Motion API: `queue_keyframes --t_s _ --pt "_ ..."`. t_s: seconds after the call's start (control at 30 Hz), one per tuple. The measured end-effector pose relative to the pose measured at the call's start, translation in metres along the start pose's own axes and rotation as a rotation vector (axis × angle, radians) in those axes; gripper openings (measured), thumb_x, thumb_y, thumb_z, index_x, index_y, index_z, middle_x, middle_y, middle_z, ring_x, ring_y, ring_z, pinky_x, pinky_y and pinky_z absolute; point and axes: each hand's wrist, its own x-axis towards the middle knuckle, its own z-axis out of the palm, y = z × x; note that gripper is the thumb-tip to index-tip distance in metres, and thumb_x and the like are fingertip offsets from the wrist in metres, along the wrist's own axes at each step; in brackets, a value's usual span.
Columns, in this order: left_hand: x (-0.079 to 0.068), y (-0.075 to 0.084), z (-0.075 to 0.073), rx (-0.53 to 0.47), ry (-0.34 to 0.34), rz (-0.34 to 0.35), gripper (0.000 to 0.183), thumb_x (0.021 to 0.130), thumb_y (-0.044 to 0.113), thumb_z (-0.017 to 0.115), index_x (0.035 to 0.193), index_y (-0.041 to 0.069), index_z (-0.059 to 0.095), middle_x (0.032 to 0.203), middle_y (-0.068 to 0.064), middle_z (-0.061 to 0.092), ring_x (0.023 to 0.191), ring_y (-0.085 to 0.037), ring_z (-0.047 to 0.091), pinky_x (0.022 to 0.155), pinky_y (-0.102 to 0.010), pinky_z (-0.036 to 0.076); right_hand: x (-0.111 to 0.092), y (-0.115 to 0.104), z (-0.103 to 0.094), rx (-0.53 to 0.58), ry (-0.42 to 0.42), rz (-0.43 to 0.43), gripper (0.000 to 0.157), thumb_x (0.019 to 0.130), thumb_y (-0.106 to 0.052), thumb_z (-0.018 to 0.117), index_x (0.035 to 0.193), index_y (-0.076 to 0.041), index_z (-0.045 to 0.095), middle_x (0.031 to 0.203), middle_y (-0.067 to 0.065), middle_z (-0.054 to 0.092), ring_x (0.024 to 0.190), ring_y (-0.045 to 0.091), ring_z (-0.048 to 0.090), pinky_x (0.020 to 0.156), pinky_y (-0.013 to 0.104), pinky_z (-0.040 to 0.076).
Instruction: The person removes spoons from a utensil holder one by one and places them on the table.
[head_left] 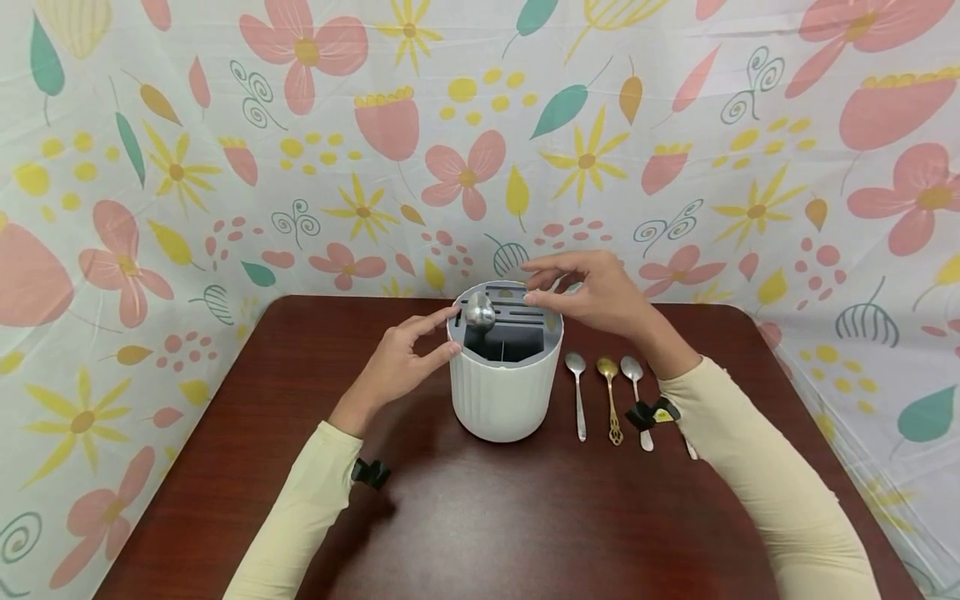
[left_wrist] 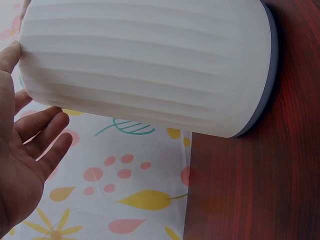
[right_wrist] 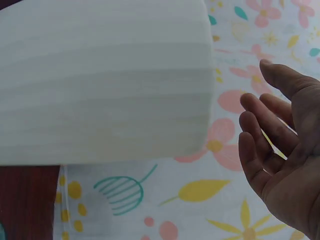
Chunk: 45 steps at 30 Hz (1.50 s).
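A white ribbed utensil holder (head_left: 501, 404) with a grey slotted and divided insert (head_left: 534, 343) stands upright on the table. Out of its left part rises a shiny metal utensil with a rounded head (head_left: 480, 310); its lower end is hidden. My left hand (head_left: 401, 358) rests its thumb and fingertips on the holder's left rim, and the left wrist view shows the fingers (left_wrist: 42, 127) loosely extended along the white wall. Over the right rim is my right hand (head_left: 592, 292), its fingers slightly bent. In the right wrist view its fingers (right_wrist: 265, 125) are apart from the holder with nothing between them.
Right of the holder lie a silver spoon (head_left: 576, 392), a gold spoon (head_left: 611, 400) and another silver spoon (head_left: 636, 400). A further handle tip (head_left: 691, 450) shows beside the right sleeve. Behind the brown table (head_left: 480, 517) hangs a flowered cloth (head_left: 465, 100).
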Motion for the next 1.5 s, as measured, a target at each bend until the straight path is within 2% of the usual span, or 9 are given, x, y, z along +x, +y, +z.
queue_keyframes --t_s 0.13,0.3,0.57,0.87,1.03,1.3,1.5 --pt "0.000 -0.002 0.001 -0.007 0.003 0.003 0.055 0.098 0.039 0.070 0.150 0.030 0.053 0.147 0.006 0.057 0.128 -0.019 0.056 0.105 -0.050 0.048 0.003 0.001 0.009 0.009 -0.039 0.010 0.037 0.086 -0.019 0.085 0.122 -0.014 0.077 0.095 -0.004 0.079 0.093 0.008 0.072 0.078 0.032 0.055" --pt "0.000 -0.002 0.002 -0.005 0.009 0.008 0.055 0.098 0.039 0.070 0.150 0.030 0.054 0.146 0.005 0.058 0.127 -0.019 0.056 0.104 -0.049 0.048 0.006 0.002 0.018 0.004 -0.060 0.019 0.038 0.086 -0.019 0.085 0.121 -0.009 0.077 0.098 0.000 0.079 0.092 0.012 0.073 0.079 0.036 0.057" --pt "0.001 -0.002 0.002 -0.007 0.007 0.012 0.055 0.098 0.039 0.070 0.150 0.030 0.054 0.146 0.006 0.058 0.127 -0.019 0.056 0.104 -0.048 0.049 0.009 0.004 0.027 -0.023 -0.074 0.020 0.038 0.084 -0.025 0.087 0.118 -0.011 0.078 0.100 -0.001 0.079 0.092 0.011 0.073 0.079 0.037 0.058" --pt "0.001 -0.003 0.002 -0.019 0.008 0.015 0.055 0.099 0.039 0.069 0.150 0.029 0.054 0.146 0.004 0.058 0.127 -0.023 0.057 0.102 -0.058 0.048 0.011 0.007 0.036 -0.036 -0.112 0.033 0.036 0.084 -0.028 0.087 0.116 -0.014 0.079 0.096 -0.005 0.078 0.090 0.008 0.072 0.077 0.034 0.058" --pt "0.001 -0.003 0.002 -0.019 0.009 0.024 0.054 0.099 0.037 0.069 0.150 0.028 0.054 0.146 0.004 0.058 0.127 -0.029 0.057 0.103 -0.057 0.048 0.014 0.006 0.039 -0.047 -0.123 0.019 0.037 0.084 -0.027 0.087 0.117 -0.011 0.078 0.093 -0.004 0.078 0.086 0.009 0.070 0.074 0.036 0.058" --pt "0.001 -0.003 0.002 -0.018 0.012 0.025 0.054 0.099 0.038 0.069 0.150 0.028 0.054 0.146 0.004 0.058 0.127 -0.021 0.057 0.103 -0.056 0.048 0.018 0.005 0.044 -0.038 -0.162 0.013 0.037 0.084 -0.022 0.087 0.117 -0.009 0.078 0.090 -0.004 0.077 0.085 0.012 0.069 0.072 0.033 0.055" --pt "0.002 -0.004 0.003 -0.019 0.015 0.026 0.054 0.099 0.040 0.068 0.150 0.027 0.054 0.146 0.003 0.058 0.128 -0.024 0.057 0.104 -0.054 0.048 0.018 0.008 0.048 -0.043 -0.154 0.011 0.037 0.083 -0.019 0.088 0.117 -0.009 0.078 0.089 -0.004 0.076 0.085 0.011 0.067 0.070 0.032 0.052"
